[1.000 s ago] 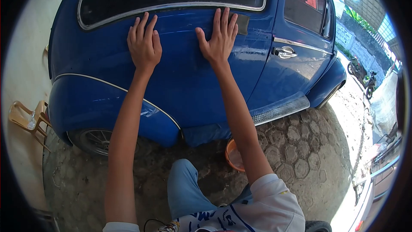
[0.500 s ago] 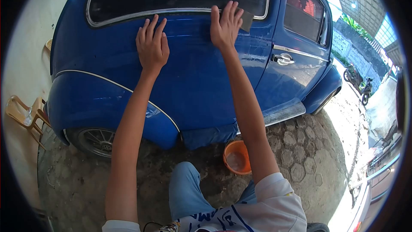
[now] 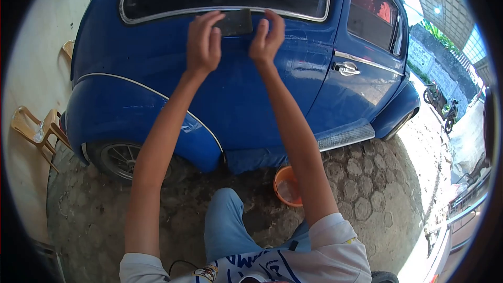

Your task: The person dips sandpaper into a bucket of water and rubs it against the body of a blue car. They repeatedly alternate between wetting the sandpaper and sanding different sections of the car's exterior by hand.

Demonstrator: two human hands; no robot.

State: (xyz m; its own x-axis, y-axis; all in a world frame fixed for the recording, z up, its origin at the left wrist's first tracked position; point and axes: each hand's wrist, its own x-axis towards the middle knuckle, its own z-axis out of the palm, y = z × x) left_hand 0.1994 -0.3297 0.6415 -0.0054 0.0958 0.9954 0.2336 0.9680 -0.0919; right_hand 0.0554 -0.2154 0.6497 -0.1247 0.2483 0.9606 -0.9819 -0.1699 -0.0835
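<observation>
A dark grey sheet, like sandpaper (image 3: 234, 22), is held between both my hands in front of the blue car (image 3: 246, 99), just under the chrome trim of its rear side window. My left hand (image 3: 203, 42) pinches the sheet's left edge. My right hand (image 3: 267, 36) grips its right edge with fingers curled. Both hands are lifted off the car's side panel.
An orange bucket (image 3: 287, 186) with water stands on the stone paving by my right knee, under the car's sill. A plastic chair (image 3: 36, 133) is at the left wall. The rear wheel (image 3: 118, 160) is at lower left. Motorbikes (image 3: 443, 105) stand far right.
My hands were flat on the car panel, the right one pressing the sheet. Both have lifted off and now hold the sheet between them, nearer the window trim.
</observation>
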